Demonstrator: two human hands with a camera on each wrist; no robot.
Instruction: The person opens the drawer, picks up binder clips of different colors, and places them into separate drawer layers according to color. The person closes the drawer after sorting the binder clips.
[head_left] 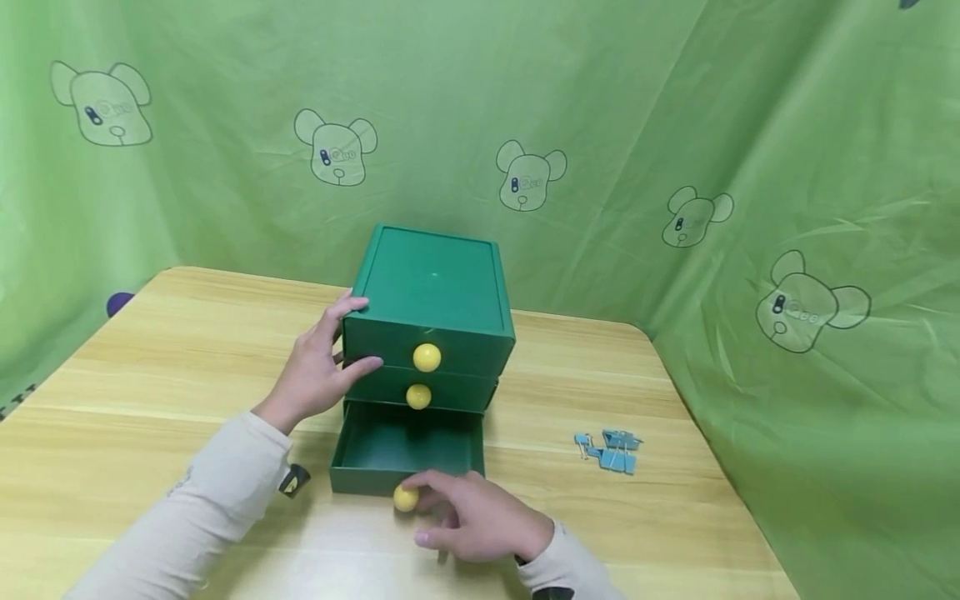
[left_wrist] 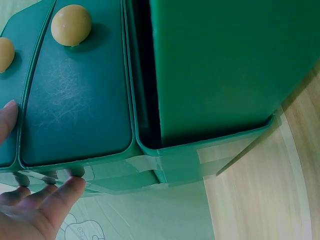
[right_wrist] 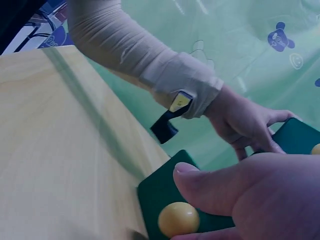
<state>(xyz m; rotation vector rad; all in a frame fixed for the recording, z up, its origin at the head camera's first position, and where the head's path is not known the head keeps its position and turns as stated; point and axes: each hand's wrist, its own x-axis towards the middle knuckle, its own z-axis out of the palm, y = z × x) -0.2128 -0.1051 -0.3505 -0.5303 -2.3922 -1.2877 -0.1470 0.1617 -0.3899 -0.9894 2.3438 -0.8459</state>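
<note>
A dark green cabinet [head_left: 435,275] with three drawers stands on the table, and its bottom drawer [head_left: 405,442] is pulled out, the green inside showing. My left hand [head_left: 318,358] rests against the cabinet's left side, fingers [left_wrist: 65,200] along the side wall and thumb over the front. At the bottom drawer's round yellow knob [head_left: 406,498] is my right hand [head_left: 476,512], the index fingertip right at the knob and the thumb [right_wrist: 210,187] apart from it. Yellow knobs [head_left: 427,357] also sit on the two upper drawers, which are pushed in.
Several blue binder clips [head_left: 617,461] lie on the wooden table [head_left: 585,367] to the right of the cabinet. A green curtain [head_left: 600,83] printed with bear heads hangs behind and along the right side. Clear tape runs down the cabinet's side [left_wrist: 140,162].
</note>
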